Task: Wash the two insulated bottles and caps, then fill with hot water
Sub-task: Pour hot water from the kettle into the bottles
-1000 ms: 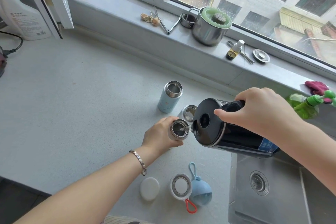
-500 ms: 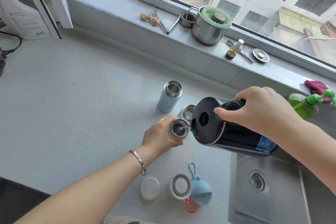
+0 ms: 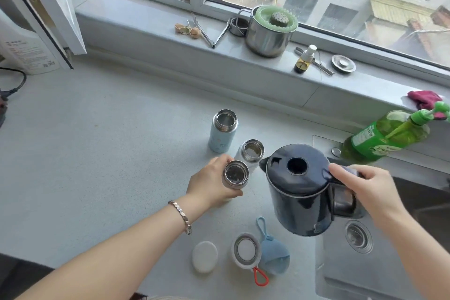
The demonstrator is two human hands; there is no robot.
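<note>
On the counter (image 3: 97,153), the left hand (image 3: 211,185) wraps an open bottle (image 3: 235,175); beside it, right hand (image 3: 365,190) grips the near-upright kettle (image 3: 299,192) by its handle

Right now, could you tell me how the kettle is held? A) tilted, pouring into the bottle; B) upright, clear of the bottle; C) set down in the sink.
B: the right hand holds the kettle upright, its spout apart from the bottle in the left hand.
</note>
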